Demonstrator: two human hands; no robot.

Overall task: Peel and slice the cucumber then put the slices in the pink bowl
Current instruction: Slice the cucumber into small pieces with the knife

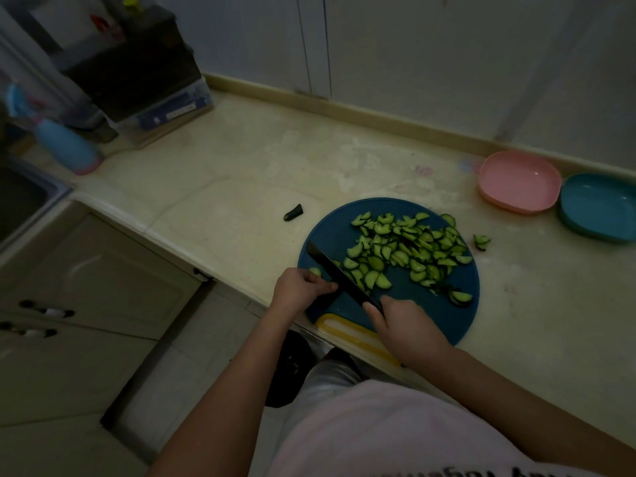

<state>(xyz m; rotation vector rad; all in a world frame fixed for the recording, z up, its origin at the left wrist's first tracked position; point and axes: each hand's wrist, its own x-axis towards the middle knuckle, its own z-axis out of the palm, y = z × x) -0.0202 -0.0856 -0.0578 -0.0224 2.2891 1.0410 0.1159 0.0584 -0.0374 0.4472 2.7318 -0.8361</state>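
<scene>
Several half-moon cucumber slices [409,251] lie heaped on a round blue cutting board [457,318] at the counter's front edge. My right hand [406,327] grips the handle of a black knife [339,275], its blade angled up-left across the board. My left hand [299,287] holds the last small cucumber piece [315,271] against the board, just left of the blade. The pink bowl [519,182] stands empty at the back right by the wall.
A blue bowl [599,206] sits right of the pink one. A dark cucumber end [293,213] lies on the counter left of the board, and a few slices [481,241] lie off its right side. A yellow-and-white object [354,333] lies at the front edge. The sink [20,197] is far left.
</scene>
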